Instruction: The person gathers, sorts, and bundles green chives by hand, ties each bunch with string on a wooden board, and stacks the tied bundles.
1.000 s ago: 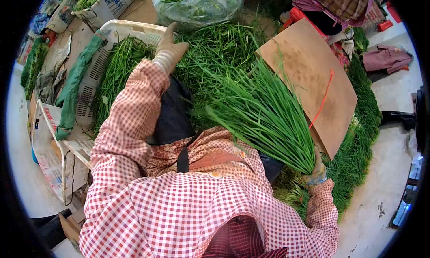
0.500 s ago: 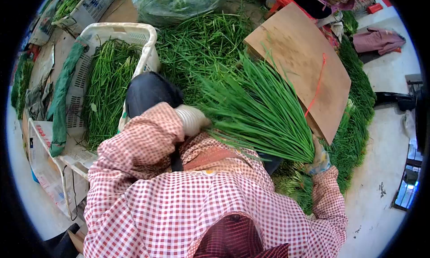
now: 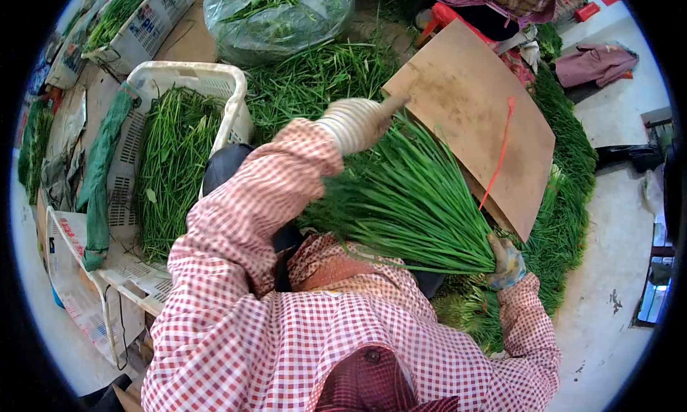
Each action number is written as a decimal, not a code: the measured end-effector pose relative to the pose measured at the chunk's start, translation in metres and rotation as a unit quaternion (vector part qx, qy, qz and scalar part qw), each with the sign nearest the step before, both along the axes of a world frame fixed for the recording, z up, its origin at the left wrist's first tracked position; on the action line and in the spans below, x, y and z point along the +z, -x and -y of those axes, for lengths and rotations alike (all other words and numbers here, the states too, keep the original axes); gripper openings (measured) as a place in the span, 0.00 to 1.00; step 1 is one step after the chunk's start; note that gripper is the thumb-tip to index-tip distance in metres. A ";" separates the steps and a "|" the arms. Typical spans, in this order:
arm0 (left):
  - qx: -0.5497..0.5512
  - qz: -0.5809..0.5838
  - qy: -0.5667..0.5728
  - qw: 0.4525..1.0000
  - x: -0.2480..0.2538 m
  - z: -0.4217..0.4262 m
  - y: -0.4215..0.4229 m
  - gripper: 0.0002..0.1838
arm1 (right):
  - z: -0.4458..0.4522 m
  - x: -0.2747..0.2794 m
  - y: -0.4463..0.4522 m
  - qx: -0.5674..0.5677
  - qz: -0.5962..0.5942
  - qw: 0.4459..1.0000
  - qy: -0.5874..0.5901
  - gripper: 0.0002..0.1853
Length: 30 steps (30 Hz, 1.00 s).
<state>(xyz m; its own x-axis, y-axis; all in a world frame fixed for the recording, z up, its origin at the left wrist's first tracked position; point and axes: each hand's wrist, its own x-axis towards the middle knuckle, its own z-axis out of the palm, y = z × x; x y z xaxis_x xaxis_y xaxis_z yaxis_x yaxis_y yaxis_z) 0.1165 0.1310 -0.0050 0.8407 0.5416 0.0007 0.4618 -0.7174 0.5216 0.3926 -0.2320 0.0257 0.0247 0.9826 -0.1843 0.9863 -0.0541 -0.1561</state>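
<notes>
My right hand (image 3: 507, 263), in a stained glove, is closed around the base of a bunch of green chives (image 3: 411, 197). The long leaves fan out to the left over my lap. My left hand (image 3: 354, 124), in a pale striped glove, is above the upper edge of the fanned leaves, with fingers stretched towards the brown board (image 3: 476, 118). Motion blurs it, and no held thing shows in it. A red tie (image 3: 499, 154) lies across the board, just above the bunch's base.
On the left stands a white plastic crate (image 3: 232, 100) filled with greens. Loose leaves (image 3: 322, 79) are heaped beyond my knees, with a clear plastic bag (image 3: 275, 36) behind. More chives (image 3: 572, 168) are piled along the right, below the board and beside a pale wall.
My left hand has swung up and right from the leaf tips to above the bunch, near the board's left corner. The right hand still grips the chives, which are slightly lower in view.
</notes>
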 end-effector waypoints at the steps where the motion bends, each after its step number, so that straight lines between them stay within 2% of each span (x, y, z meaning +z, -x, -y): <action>1: -0.022 -0.068 0.026 0.997 -0.001 -0.002 -0.011 0.28 | 0.000 -0.003 -0.003 -0.002 0.001 1.000 -0.003 0.44; 3: -0.049 -0.193 0.012 0.980 -0.027 -0.010 -0.024 0.23 | 0.003 -0.010 -0.009 0.028 0.016 0.999 -0.027 0.45; 5: 0.044 -0.295 0.033 0.954 -0.064 -0.045 -0.012 0.21 | -0.003 0.004 -0.005 0.040 0.004 0.999 -0.024 0.45; 6: 0.098 -0.233 0.062 0.965 -0.067 -0.061 0.024 0.19 | -0.001 0.004 -0.006 0.033 -0.002 0.999 -0.012 0.45; 7: 0.204 -0.259 0.102 0.939 -0.117 -0.103 0.058 0.21 | 0.000 0.005 -0.004 0.022 -0.007 1.000 -0.003 0.44; 8: 0.287 -0.228 0.089 0.926 -0.073 -0.090 0.086 0.19 | -0.010 0.020 0.011 0.005 -0.006 1.000 0.004 0.45; 9: 0.216 -0.210 -0.035 0.953 -0.070 -0.094 0.119 0.18 | -0.014 0.029 0.016 -0.013 0.014 0.999 0.035 0.46; 11: 0.215 -0.109 -0.125 0.962 -0.001 -0.063 0.131 0.15 | -0.030 0.047 0.023 -0.031 0.033 0.997 0.058 0.45; 12: 0.149 -0.072 -0.014 0.986 0.017 -0.059 0.135 0.15 | -0.044 0.056 0.023 -0.033 0.039 0.997 0.062 0.45; 14: 0.009 -0.007 0.200 0.980 0.055 -0.028 0.130 0.14 | -0.079 0.073 0.024 -0.028 0.048 0.997 0.055 0.44; 15: -0.118 -0.002 0.201 0.972 0.082 0.003 0.118 0.13 | -0.099 0.081 0.024 -0.023 0.049 0.998 0.042 0.44; 16: -0.249 0.021 0.290 0.924 0.094 0.027 0.105 0.13 | -0.121 0.090 0.022 -0.014 0.052 0.998 0.027 0.44; 17: -0.339 -0.041 0.404 0.849 0.114 0.047 0.085 0.15 | -0.145 0.100 0.022 -0.007 0.055 0.998 0.009 0.43; 18: -0.474 0.061 0.420 0.772 0.098 0.067 0.067 0.19 | -0.167 0.108 0.021 0.003 0.057 0.998 -0.012 0.43; 19: -0.515 0.110 0.445 0.724 0.094 0.088 0.047 0.25 | -0.188 0.118 0.020 0.011 0.056 0.998 -0.034 0.43; 20: -0.521 0.066 0.483 0.701 0.082 0.105 0.028 0.31 | -0.205 0.126 0.019 0.020 0.055 0.997 -0.057 0.42; 21: -0.492 -0.008 0.512 0.704 0.091 0.110 0.007 0.42 | -0.220 0.133 0.018 0.027 0.052 0.995 -0.080 0.42; 22: -0.470 0.027 0.535 0.702 0.079 0.115 -0.016 0.52 | -0.233 0.140 0.017 0.035 0.051 0.993 -0.098 0.42; 23: -0.421 0.132 0.645 0.624 0.066 0.127 -0.041 0.61 | -0.243 0.146 0.015 0.041 0.046 0.992 -0.113 0.41; 24: -0.375 0.194 0.750 0.509 0.057 0.131 -0.070 0.69 | -0.249 0.148 0.012 0.044 0.038 0.990 -0.125 0.41; 25: -0.341 0.248 0.736 0.529 0.057 0.124 -0.092 0.64 | -0.253 0.148 0.008 0.047 0.030 0.989 -0.134 0.41; 27: -0.216 0.322 0.799 0.459 0.039 0.097 -0.136 0.41 | -0.250 0.140 -0.004 0.047 0.006 0.990 -0.134 0.40; 28: -0.158 0.363 0.816 0.421 0.041 0.085 -0.154 0.36 | -0.245 0.133 -0.013 0.044 -0.007 0.991 -0.127 0.40; 29: -0.138 0.489 0.772 0.381 0.038 0.076 -0.160 0.38 | -0.237 0.126 -0.021 0.043 -0.020 0.992 -0.116 0.40; 30: -0.139 0.480 0.778 0.382 0.028 0.066 -0.160 0.38 | -0.225 0.118 -0.032 0.037 -0.034 0.994 -0.102 0.39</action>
